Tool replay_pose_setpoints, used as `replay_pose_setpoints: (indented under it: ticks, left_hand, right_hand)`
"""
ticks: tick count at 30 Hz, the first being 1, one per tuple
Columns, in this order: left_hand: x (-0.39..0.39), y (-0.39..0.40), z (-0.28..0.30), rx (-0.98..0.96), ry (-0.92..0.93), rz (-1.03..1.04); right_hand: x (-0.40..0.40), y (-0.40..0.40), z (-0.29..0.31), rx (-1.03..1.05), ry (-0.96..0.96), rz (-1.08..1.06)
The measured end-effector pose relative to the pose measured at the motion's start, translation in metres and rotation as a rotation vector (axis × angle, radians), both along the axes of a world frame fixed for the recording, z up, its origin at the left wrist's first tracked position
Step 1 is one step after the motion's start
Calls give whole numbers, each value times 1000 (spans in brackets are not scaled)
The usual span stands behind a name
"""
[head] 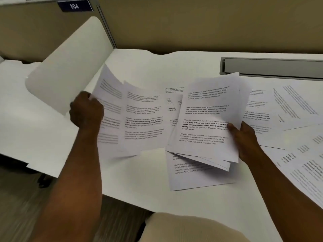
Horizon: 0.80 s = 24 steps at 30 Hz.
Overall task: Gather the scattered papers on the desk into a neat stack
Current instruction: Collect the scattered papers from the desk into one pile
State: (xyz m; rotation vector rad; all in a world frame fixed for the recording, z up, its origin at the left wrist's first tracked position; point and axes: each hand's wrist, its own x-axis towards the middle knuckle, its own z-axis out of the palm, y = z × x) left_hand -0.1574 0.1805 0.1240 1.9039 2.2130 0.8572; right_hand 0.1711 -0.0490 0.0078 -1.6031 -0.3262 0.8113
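Note:
White printed sheets lie scattered over the white desk [139, 180]. My left hand [86, 110] grips the left edge of a couple of blurred, lifted sheets [139, 117] at the desk's left. My right hand [244, 138] holds a loose bundle of several sheets [206, 119] by its right edge, thumb on top, fanned unevenly above the desk. One sheet [190, 179] lies flat under that bundle near the front edge. More sheets [297, 109] are spread over the right side, and others [307, 168] reach the right border of the view.
A tan partition wall [192, 23] backs the desk, with a label reading 304 [74, 6] at the top left. A white rounded divider panel [70, 67] stands at the left. A grey cable slot [272, 68] is set into the desk's back right. Floor shows below the front edge.

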Motion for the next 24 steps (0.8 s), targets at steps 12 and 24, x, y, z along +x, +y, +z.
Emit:
replay_pose_setpoints:
  ticks: [12,24]
  left_hand:
    - [40,-8,88,573,-337,-329]
    - [103,-29,-3,-381,-1024,-479]
  right_hand:
    - [8,24,7,3,-133,74]
    - [13,22,12,78,-24,243]
